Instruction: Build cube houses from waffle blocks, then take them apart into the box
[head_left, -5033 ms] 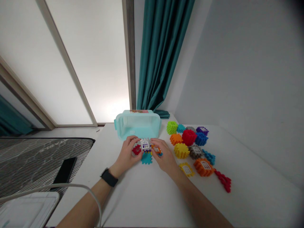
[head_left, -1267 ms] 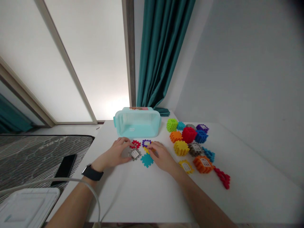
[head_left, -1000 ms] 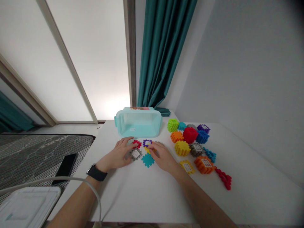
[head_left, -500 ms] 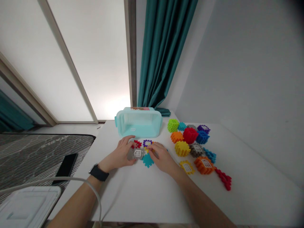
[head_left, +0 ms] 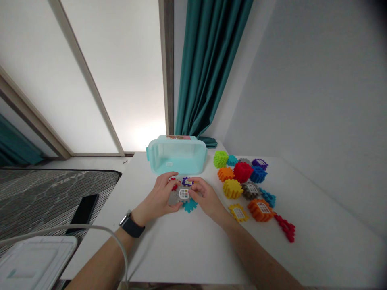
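Both hands meet over the middle of the white table. My left hand (head_left: 159, 194) and my right hand (head_left: 205, 197) hold a grey toy waffle block panel (head_left: 178, 197) with a white window print between them, raised off the table. A purple panel (head_left: 188, 181) and a red panel (head_left: 173, 182) lie just behind the hands, partly hidden by my fingers. A flat teal panel (head_left: 190, 206) lies under and in front of the held piece. An orange or yellow piece seems hidden under my right fingers.
A pale aqua plastic box (head_left: 177, 161) stands behind the hands at the back of the white table (head_left: 181, 249). Several assembled and loose colourful blocks lie to the right. A black phone (head_left: 83, 213) rests on a striped mat left of the table, near a white lid (head_left: 36, 257) and a cable.
The grey panel has risen from the table into both hands, which have moved closer together. The view has shifted slightly.
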Motion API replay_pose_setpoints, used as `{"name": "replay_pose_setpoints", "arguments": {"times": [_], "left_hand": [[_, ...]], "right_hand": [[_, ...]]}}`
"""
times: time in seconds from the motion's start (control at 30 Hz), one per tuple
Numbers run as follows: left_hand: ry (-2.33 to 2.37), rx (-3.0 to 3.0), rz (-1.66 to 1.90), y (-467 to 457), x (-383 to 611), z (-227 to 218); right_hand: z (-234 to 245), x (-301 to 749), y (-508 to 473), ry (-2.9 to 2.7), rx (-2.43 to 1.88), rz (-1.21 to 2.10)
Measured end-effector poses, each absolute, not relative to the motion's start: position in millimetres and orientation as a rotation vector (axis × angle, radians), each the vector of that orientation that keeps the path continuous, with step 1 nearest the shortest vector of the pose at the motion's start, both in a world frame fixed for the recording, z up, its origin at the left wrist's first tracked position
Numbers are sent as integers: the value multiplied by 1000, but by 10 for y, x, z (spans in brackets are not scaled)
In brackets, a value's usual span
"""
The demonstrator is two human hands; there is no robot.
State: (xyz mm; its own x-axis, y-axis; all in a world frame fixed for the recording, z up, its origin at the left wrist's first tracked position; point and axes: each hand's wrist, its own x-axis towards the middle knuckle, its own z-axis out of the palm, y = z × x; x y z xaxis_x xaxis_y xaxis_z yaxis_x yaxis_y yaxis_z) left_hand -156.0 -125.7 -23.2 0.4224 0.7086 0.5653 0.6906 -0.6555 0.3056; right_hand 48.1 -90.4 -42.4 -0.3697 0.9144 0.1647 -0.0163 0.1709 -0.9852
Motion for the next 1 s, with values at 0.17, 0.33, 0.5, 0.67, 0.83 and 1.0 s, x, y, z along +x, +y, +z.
{"name": "replay_pose_setpoints", "arguments": {"times": [0.17,0.33,0.5,0.67,0.83,1.0], "left_hand": [[1257,2679,1037,-1271,-1577,-208],[1283,2719,1084,-1265,-1601,-203],[1286,2691,1193,-1278,-1602,-193],[1199,2643,1232,-1291,-1581,-207],[1146,2490,1297,-1284,-1554,-225],[1259,2222,1321,-1278,-1519,-164]], "right_hand": [[-385,496,-903,-1467,-884,1429],[-345,522,-921,-1407,-875,1501],[-324,516,-942,-1414,-844,1564],[-327,514,-945,-1403,-839,1587],[-318,518,-948,-1481,-858,1518],[-333,546,-917,-1527,-934,1381]]}}
